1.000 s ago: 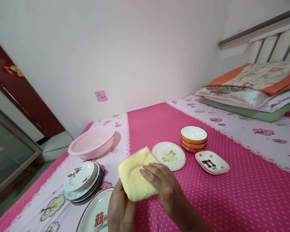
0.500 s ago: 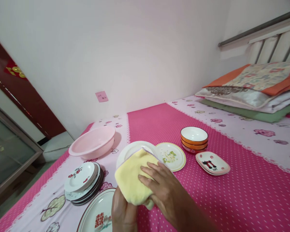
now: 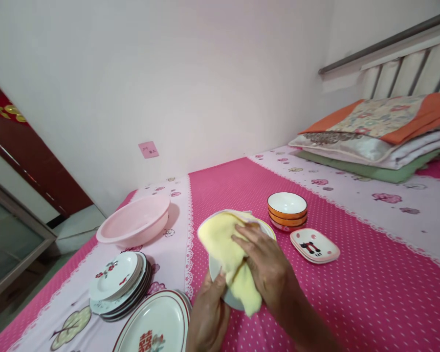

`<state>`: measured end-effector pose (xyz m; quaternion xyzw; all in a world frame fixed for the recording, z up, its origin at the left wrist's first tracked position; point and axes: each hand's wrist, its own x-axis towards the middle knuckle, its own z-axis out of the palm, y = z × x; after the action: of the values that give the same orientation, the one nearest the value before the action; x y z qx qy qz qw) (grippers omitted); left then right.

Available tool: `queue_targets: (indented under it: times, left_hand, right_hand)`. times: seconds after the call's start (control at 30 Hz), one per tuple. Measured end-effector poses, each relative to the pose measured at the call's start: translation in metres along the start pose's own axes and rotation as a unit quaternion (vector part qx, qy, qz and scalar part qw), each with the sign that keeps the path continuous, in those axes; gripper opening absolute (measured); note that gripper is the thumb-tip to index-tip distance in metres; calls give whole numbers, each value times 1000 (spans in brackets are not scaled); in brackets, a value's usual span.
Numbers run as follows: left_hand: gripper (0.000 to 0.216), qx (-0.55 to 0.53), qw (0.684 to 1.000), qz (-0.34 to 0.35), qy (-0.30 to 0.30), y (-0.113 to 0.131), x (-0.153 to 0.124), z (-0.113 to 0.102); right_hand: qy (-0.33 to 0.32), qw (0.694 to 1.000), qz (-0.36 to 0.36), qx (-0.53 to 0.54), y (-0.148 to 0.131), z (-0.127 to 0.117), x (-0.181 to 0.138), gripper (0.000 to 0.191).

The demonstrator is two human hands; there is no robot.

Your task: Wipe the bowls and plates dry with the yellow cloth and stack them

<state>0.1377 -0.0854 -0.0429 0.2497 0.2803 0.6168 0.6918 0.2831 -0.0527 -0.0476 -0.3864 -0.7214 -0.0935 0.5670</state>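
My left hand grips the near rim of a white plate held above the pink bed cover. My right hand presses a yellow cloth onto the plate's face, fingers curled over the cloth. The cloth covers most of the plate and hangs off its near edge. Behind the held plate, the rim of a yellow-edged plate peeks out on the cover.
A pink basin sits at the left. A stack of flowered plates and a large red-rimmed plate lie near me. Stacked orange bowls and a small square dish are to the right. Folded bedding lies at the back right.
The plate and cloth moved right and away, over the yellow-edged plate. My right hand slid the cloth across the plate, and the cloth now droops over the near edge.
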Motion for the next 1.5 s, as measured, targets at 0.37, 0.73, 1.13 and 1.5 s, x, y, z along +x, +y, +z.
queue_targets:
  times: [0.37, 0.73, 1.13, 1.5]
  left_hand:
    - [47, -97, 988, 43, 112, 11, 4, -8]
    - [35, -136, 990, -2, -23, -1, 17, -14]
    - [44, -1, 998, -28, -58, -18, 9, -3]
    - [40, -50, 997, -3, 60, -12, 12, 7]
  right_hand:
    - [-76, 967, 238, 39, 16, -8, -9, 32]
    - [-11, 1000, 3, 21, -46, 25, -11, 32]
    - [-27, 999, -21, 0, -20, 2, 1, 52]
    - [-3, 984, 176, -4, 25, 15, -18, 42]
